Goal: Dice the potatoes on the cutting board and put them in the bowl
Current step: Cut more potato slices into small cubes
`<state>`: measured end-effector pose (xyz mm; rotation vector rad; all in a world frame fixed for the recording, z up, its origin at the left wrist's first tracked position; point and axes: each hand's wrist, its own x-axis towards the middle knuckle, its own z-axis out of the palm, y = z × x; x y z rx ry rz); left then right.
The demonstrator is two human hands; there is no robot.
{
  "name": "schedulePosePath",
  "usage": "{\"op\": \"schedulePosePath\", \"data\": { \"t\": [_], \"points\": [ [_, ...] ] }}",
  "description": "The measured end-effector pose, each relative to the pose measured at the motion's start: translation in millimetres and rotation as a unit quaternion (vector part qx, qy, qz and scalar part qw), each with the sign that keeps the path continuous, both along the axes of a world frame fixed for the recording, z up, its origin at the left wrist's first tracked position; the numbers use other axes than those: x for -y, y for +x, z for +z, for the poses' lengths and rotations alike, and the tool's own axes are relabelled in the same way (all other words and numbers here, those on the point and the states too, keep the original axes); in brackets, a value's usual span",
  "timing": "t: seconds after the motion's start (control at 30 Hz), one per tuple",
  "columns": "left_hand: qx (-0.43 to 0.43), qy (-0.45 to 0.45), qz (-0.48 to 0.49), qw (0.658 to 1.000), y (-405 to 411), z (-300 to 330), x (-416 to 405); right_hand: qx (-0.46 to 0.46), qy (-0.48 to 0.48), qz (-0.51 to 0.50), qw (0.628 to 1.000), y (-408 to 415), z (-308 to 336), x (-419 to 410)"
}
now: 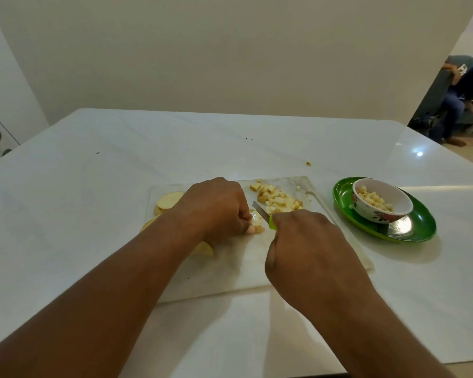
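Note:
A white cutting board (230,274) lies on the table in front of me. My left hand (216,205) pinches a small stack of potato pieces (256,221) at the board's middle. My right hand (309,249) grips a green-handled knife (260,210), whose blade rests against that stack. A heap of diced potato (277,199) sits at the board's far right. Potato slices (167,201) lie at the far left, another slice (204,249) under my left wrist. A white floral bowl (399,203) with some dice in it stands to the right.
The bowl stands on a green plate (421,227) right of the board. One stray potato bit (308,163) lies on the white table (93,186) beyond the board. A seated person (459,99) is at the far right, off the table.

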<state>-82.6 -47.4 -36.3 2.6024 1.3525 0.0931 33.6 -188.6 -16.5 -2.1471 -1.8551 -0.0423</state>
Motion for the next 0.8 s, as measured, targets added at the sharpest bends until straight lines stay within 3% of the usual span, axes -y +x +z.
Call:
{"op": "schedulePosePath", "data": {
  "t": [0.4,0.63,0.8],
  "points": [
    [0.068,0.049,0.009,0.996,-8,-17,1,-0.019,-0.027,-0.006,0.999,-10,-13,39],
    [0.086,0.042,0.006,0.995,-8,-21,-2,-0.026,-0.12,-0.004,0.992,-19,-11,75],
    [0.128,0.026,0.002,0.991,-13,-25,-3,0.02,-0.035,-0.021,0.999,-10,-8,71]
  ]
}}
